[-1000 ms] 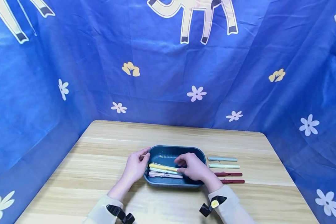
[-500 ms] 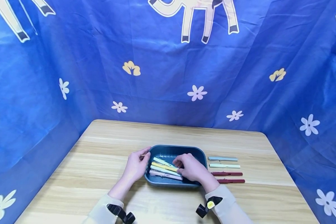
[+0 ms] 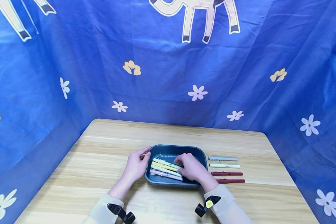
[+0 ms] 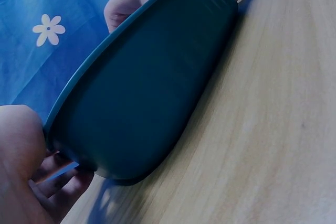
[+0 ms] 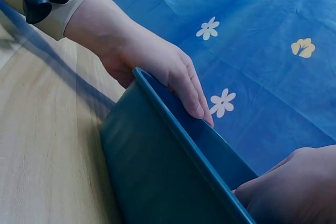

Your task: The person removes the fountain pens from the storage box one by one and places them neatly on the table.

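A deep teal plastic box sits on the wooden table. My left hand holds its left end, and in the left wrist view that hand has its fingers against the outer wall by the rim. Inside, toward the near left, several pens lie side by side: a pale green pen, a yellow pen, another pale green one and a lilac pen. Reaching into the box, my right hand has curled fingers and thumb at the pens' right ends. Its fingertips are partly hidden.
Right of the box lie a light blue pen, a mint pen and two dark red pens, roughly parallel. A blue patterned curtain closes off the table's back and sides.
A pale green pen has come into view behind the yellow one. The pens' left ends have shifted and the row now slants slightly. My right wrist has moved a little left; my left hand stays put.
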The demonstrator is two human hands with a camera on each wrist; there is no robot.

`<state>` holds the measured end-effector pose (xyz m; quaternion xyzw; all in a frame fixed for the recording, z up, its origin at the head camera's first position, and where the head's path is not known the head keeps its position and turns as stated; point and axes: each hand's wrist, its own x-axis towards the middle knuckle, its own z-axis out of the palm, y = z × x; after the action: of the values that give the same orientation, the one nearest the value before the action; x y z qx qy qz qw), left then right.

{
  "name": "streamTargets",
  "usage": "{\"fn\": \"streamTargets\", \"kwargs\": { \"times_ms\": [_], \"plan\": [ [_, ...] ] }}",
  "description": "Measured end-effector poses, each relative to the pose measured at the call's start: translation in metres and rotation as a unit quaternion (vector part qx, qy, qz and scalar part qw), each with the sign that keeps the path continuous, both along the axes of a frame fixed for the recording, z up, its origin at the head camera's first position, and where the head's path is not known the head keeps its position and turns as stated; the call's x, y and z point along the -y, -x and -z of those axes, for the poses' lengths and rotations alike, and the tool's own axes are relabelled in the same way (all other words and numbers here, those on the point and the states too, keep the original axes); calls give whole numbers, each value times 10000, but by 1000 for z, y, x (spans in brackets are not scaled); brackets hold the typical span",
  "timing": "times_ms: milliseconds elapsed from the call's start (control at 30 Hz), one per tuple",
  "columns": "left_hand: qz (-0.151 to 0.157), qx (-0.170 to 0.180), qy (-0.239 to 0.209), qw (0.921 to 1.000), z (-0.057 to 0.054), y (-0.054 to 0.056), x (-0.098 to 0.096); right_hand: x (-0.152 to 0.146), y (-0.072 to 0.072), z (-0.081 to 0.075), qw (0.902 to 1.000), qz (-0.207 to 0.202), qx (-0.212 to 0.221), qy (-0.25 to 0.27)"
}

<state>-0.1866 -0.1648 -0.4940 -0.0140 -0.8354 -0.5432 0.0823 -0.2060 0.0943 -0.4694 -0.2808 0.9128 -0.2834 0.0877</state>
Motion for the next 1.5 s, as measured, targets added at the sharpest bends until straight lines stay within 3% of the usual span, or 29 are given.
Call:
{"fn": "streamTargets", "kwargs": {
  "times_ms": [533, 967, 1167, 1500],
  "plan": [
    [-9, -24, 114, 9999, -1, 0, 0, 0, 4, 3, 9989, 161, 306, 320],
    [7, -39, 167, 9999, -1, 1, 1, -8, 6, 3, 9942, 448, 72, 975],
    [25, -71, 208, 9998, -1, 1, 1, -9, 5, 1, 9880, 630, -64, 1410],
    [16, -89, 234, 9997, -1, 1, 1, -9, 5, -1, 9710, 919, 84, 2204]
  ]
}}
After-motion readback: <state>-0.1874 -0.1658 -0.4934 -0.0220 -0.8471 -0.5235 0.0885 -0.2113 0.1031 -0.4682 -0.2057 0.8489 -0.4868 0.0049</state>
